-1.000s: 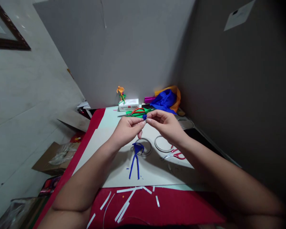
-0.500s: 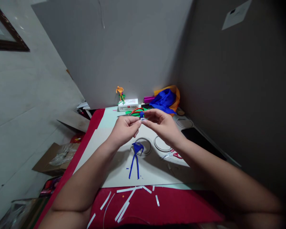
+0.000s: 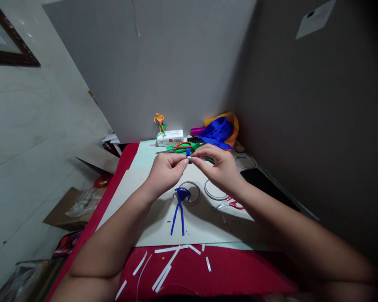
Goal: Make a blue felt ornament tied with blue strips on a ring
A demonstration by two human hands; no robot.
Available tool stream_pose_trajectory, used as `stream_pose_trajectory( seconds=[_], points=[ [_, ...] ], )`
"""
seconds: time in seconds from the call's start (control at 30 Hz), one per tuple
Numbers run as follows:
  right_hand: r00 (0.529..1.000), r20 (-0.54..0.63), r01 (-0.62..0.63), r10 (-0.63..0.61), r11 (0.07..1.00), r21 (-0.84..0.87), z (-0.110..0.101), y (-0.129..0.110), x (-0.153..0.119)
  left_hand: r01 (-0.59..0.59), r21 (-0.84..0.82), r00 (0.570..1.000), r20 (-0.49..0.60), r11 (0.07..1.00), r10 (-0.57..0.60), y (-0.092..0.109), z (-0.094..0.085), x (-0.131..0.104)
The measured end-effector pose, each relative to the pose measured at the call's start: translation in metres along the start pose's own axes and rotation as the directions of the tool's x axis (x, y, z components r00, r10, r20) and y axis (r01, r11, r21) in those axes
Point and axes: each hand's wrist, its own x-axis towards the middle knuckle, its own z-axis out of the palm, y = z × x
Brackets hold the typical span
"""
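Observation:
Between my hands, above the white board (image 3: 151, 226), is a small blue ball (image 3: 188, 151) with a white strip below it. My left hand (image 3: 166, 170) pinches it from the left, thumb against forefinger. My right hand (image 3: 216, 165) pinches the same small piece from the right. Below, a blue figure (image 3: 179, 209) with two long legs and a triangular upper body lies flat on the board. Part of one grey wire coil (image 3: 198, 193) is beside it. A second wire coil (image 3: 205, 188) and red-handled scissors (image 3: 236, 204) lie under my right arm.
An orange and green figure (image 3: 159, 119) stands on a white box (image 3: 173, 137) at the back. Larger scissors (image 3: 181, 146) lie over green material. Blue cloth-like material (image 3: 219, 132) is heaped at the back right, near a black flat object (image 3: 264, 188). White paper strips (image 3: 164, 274) litter the red cloth (image 3: 233, 277).
My right fingers have closed in from above the blue ball onto the white strip beneath it. The blue figure stays where it was.

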Motion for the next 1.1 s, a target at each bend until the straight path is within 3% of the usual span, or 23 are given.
stream_pose_trajectory(
  seconds=[0.2, 0.37, 0.6, 0.77, 0.93, 1.1],
  points=[
    [0.994, 0.094, 0.065, -0.057, 0.994, -0.086, -0.01, 0.0, 0.005, 0.002, 0.007, 1.0, 0.009, 1.0, -0.002, 0.007, 0.001, -0.002],
    [0.953, 0.202, 0.284, -0.228, 0.903, -0.323, -0.015, 0.003, 0.006, 0.044, 0.018, 0.996, 0.071, 0.999, -0.045, 0.009, -0.001, -0.002],
    [0.929, 0.336, 0.195, -0.157, 0.977, -0.082, -0.023, -0.002, 0.008, 0.064, -0.011, 0.976, 0.211, 0.998, -0.06, 0.014, -0.011, -0.006],
    [0.926, 0.348, 0.153, -0.145, 0.988, 0.002, -0.027, -0.008, 0.01, 0.099, -0.045, 0.965, 0.249, 0.994, -0.085, 0.019, -0.017, -0.006],
    [0.954, 0.231, 0.206, -0.191, 0.978, -0.042, -0.023, -0.01, 0.007, 0.124, -0.034, 0.962, 0.248, 0.992, -0.112, 0.018, -0.017, -0.005],
    [0.945, 0.241, 0.252, -0.221, 0.962, -0.107, -0.019, -0.009, 0.004, 0.114, -0.007, 0.964, 0.243, 0.993, -0.109, 0.017, -0.015, -0.004]
  ],
)
